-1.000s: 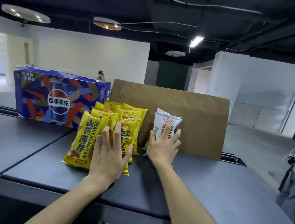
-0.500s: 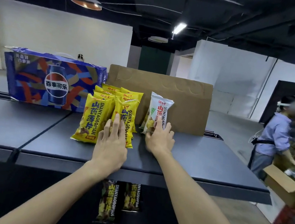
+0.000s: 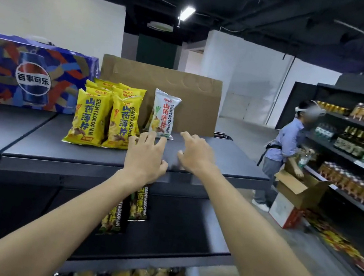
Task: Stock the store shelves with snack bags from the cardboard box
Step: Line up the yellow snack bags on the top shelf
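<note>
The white snack bag [image 3: 164, 115] stands upright on the top shelf [image 3: 208, 160], leaning against the brown cardboard sheet [image 3: 161, 81], just beyond your fingertips and apart from both hands. Your left hand [image 3: 145, 156] hovers over the shelf's front part, its grip open with fingers spread and holding nothing; it sits just right of the yellow snack bags [image 3: 105, 115]. Your right hand [image 3: 195, 154] is likewise open, fingers loosely extended over the shelf, holding nothing. The white bag and the yellow bags read "SHANYAOBOPIAN" alongside large Chinese characters. To the left stands a blue Pepsi carton [image 3: 30, 74] marked "百事可乐". Dark bags [image 3: 126, 208] bearing the same lettering sit on the shelf below.
</note>
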Available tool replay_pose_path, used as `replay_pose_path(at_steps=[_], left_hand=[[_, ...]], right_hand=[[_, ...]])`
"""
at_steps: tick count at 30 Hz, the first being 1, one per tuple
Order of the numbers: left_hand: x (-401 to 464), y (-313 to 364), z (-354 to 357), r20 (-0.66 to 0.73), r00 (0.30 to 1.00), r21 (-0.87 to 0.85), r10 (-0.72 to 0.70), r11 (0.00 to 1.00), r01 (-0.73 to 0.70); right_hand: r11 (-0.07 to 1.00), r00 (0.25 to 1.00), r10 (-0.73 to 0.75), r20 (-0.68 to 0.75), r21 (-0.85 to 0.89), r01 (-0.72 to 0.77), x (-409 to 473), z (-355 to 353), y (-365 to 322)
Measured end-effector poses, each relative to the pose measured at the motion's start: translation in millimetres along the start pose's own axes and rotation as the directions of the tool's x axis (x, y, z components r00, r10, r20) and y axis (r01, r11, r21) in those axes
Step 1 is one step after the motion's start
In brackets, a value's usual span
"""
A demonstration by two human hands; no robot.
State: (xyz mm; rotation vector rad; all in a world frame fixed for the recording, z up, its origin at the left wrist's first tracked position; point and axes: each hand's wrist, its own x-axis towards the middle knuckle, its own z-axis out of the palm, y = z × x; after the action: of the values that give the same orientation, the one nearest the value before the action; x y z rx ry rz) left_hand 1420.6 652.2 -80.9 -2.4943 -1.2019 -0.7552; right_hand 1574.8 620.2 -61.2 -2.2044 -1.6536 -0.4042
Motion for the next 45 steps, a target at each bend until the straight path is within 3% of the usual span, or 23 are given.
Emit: replay_pose_path(at_steps=[7,14,19,25,34,42,45], left_hand=[[-2.4,100.0,-14.6,0.015,0.989,-0.056,0.147,0.988,-0.146],[-41.2,239.6,20.1,0.089,0.972,-0.185,0.219,0.962,-0.2],[-75.6,306.2,71.3,0.195,0.942,-0.216,0.272,0.949,-0.23],[-118.3,336.2,136.9,0.361,0.891,-0.27,0.274,0.946,-0.182],[-261.2,333.5,259.1,0.738,0.639,-0.322,0.217,0.945,0.052],[-326.2,330.8,323.7,0.885,0.438,-0.23,0.155,0.965,0.123],[-343.4,336.4,346.9,0.932,0.344,-0.188,0.118,0.966,0.178]], right_hand=[[0.995,0.997,0.072,-0.042,-0.072,-0.074,-61.7,-43.2,87.3],[0.977,0.983,0.182,0.033,-0.114,-0.178,-160.4,-61.2,216.5],[0.966,0.958,0.252,0.135,-0.102,-0.239,-215.3,-30.9,282.9],[0.943,0.898,0.332,0.29,-0.065,-0.328,-273.1,48.8,320.7],[0.865,0.634,0.434,0.64,-0.098,-0.493,-371.6,192.6,321.9],[0.805,0.447,0.459,0.768,-0.148,-0.574,-424.9,286.1,317.3],[0.788,0.409,0.432,0.804,-0.116,-0.604,-433.2,318.4,311.1]])
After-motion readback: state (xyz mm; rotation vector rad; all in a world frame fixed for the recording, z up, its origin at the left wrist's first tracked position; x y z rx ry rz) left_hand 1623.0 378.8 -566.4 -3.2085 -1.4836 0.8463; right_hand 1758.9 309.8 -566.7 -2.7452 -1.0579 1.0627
